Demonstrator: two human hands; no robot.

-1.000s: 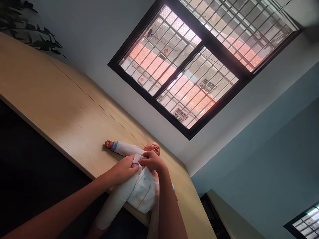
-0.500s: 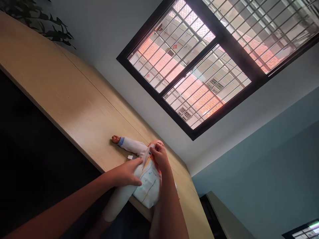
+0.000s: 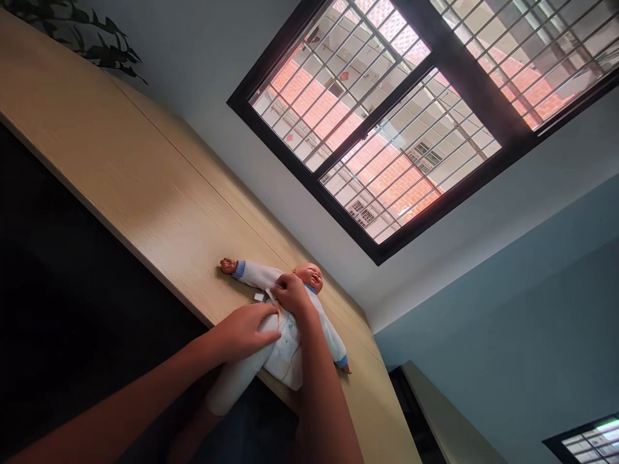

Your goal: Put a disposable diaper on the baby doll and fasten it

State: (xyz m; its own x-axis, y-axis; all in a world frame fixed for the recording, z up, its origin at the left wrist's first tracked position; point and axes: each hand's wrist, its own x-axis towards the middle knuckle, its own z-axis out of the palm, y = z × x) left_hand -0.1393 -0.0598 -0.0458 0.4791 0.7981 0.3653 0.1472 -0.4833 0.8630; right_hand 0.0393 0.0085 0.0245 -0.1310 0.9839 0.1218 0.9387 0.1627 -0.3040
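Observation:
A baby doll (image 3: pixel 309 276) lies on its back on the wooden tabletop (image 3: pixel 140 187), arms spread, legs toward me over the front edge. It wears white clothing (image 3: pixel 289 338) with a coloured print on the front and blue cuffs. My left hand (image 3: pixel 249 332) clasps the doll's side near the hip, thumb and forefinger apart around the cloth. Over the chest, my right hand (image 3: pixel 291 295) pinches the white clothing with bent fingers; the fingertips are partly hidden. Just left of it, a small white tab (image 3: pixel 259 297) sticks out. My right forearm covers part of the doll's lower body.
A barred window (image 3: pixel 367 135) with a dark frame is in the wall behind the table. Leaves of a plant (image 3: pixel 104 48) hang over the far left end. A dark-sided cabinet or desk (image 3: pixel 425 399) stands at the lower right.
My right hand has moved left and down from near the head to the chest, and the cloth there is lowered. The doll's face and other arm now show. My left hand has hardly moved.

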